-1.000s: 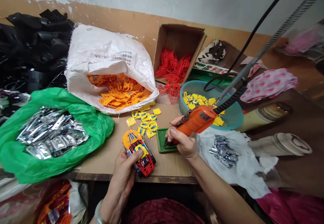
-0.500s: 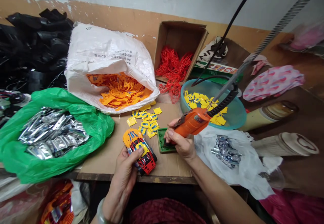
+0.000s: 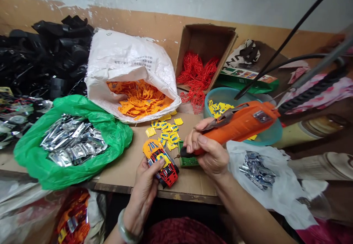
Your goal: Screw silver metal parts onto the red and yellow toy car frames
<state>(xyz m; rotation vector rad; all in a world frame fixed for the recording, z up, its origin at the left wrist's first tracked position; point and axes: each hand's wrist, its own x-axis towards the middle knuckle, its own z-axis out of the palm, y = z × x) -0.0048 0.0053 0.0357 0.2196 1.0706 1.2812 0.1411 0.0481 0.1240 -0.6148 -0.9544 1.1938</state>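
While my left fingers (image 3: 159,165) are clasping seemingly light, stiff toy car (image 3: 165,170) by its body, my right fingers (image 3: 202,139) are gripping bulky orange corded tool (image 3: 239,124), tip hovering at green perforated pad (image 3: 189,160).

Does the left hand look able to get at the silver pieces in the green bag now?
Probably not at once: the left hand is holding the toy car, but nothing stands between it and the green bag.

The light over my bench was bright and even, with only soft shadows; glare flashed off the foil packets (image 3: 73,144) at left, and the frame stretched and blurred toward its right edge.
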